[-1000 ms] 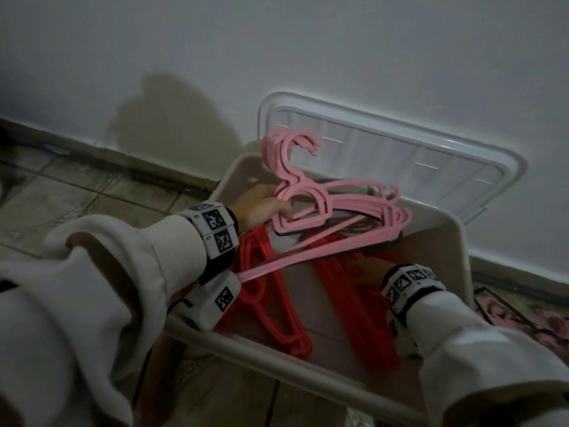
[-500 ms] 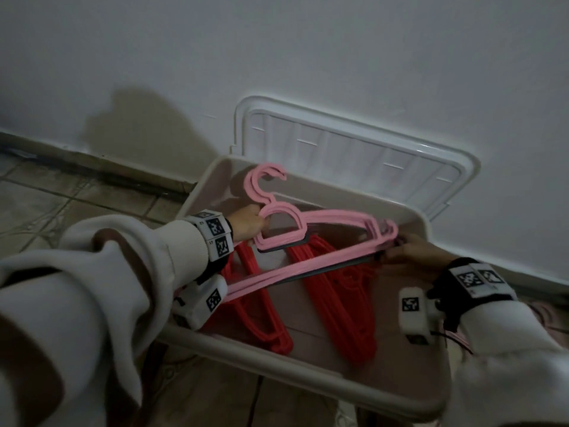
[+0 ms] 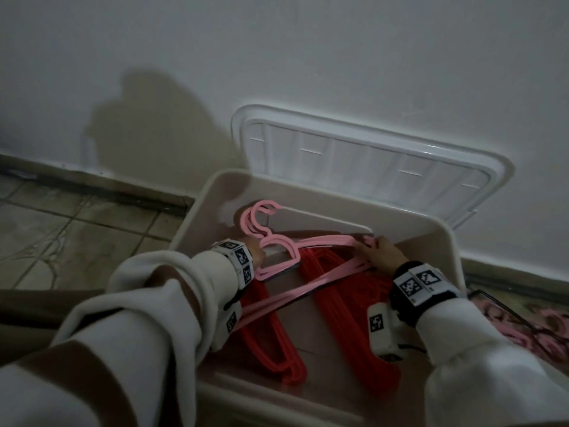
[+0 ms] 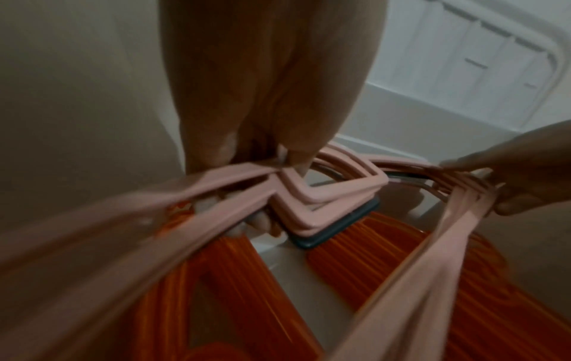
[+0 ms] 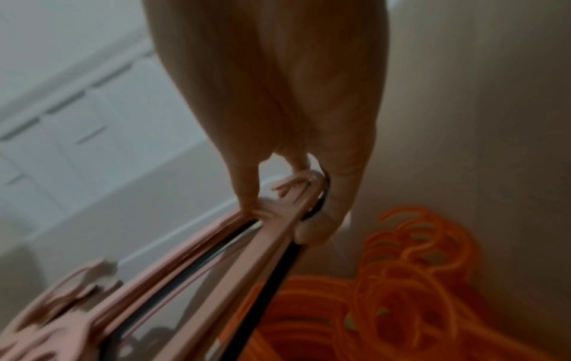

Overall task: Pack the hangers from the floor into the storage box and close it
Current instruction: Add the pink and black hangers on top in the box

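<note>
While the left hand (image 3: 257, 249) grips the pink hangers (image 3: 311, 266) near their necks, fingers curled round the bundle, the right hand (image 3: 380, 252) pinches the bundle's far shoulder end between thumb and fingers. That bundle sits low inside the storage box (image 3: 452, 241), above red hangers (image 3: 335, 306) on the box's bottom. What seems a dark hanger lies under the pink ones. Behind the box, its lid (image 3: 363, 161) leans against the wall.

Cream sleeves (image 3: 147, 303), brown-striped. Black wristbands (image 3: 406, 306) with white fiducial-tag blocks (image 3: 420, 282); white tagged camera pods (image 3: 380, 329) beneath, thin black cables.
</note>
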A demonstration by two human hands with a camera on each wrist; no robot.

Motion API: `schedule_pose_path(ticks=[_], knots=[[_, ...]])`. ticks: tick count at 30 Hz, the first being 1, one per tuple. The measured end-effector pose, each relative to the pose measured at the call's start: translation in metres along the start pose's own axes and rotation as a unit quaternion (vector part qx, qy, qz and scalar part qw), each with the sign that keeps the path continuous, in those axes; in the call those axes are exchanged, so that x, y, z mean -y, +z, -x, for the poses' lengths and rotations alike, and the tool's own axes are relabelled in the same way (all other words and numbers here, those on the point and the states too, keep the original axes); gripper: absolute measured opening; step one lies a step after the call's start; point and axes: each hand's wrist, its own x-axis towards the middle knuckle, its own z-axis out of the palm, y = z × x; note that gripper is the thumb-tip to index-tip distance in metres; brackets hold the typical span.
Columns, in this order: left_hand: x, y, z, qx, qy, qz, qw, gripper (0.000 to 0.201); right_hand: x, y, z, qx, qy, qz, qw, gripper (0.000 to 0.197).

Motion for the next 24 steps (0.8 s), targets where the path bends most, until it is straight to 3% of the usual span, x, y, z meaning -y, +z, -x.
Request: schedule_pose_path(ticks=[3, 6, 9, 16, 20, 24], knots=[[0.005, 0.005, -0.015, -0.026, -0.014, -0.011, 1.000, 0.037, 0.003, 0.011, -0.006, -0.019, -0.001, 0.000, 1.000, 0.058], [0.007, 0.008, -0.018, -0.012, -0.017, 0.019, 1.000, 0.040, -0.001, 0.020, -0.009, 0.004, 0.031, 0.029, 0.999, 0.066], [0.008, 0.000, -0.011, -0.020, -0.006, 0.054, 0.998, 0.027, -0.001, 0.022, -0.006, 0.008, 0.047, 0.055, 0.997, 0.065], [-0.008, -0.008, 0.017, -0.047, -0.025, 0.010, 0.999, 0.034, 0.013, 0.008, 0.021, 0.003, -0.026, 0.123, 0.992, 0.054], [-0.035, -0.008, 0.043, -0.076, 0.000, 0.013, 0.997, 0.034, 0.022, -0.008, 0.042, 0.030, -0.052, 0.154, 0.986, 0.050], [-0.075, -0.011, 0.076, -0.085, 0.075, 0.057, 0.992, 0.034, 0.024, -0.028, 0.071, 0.039, -0.084, 0.141, 0.986, 0.055]])
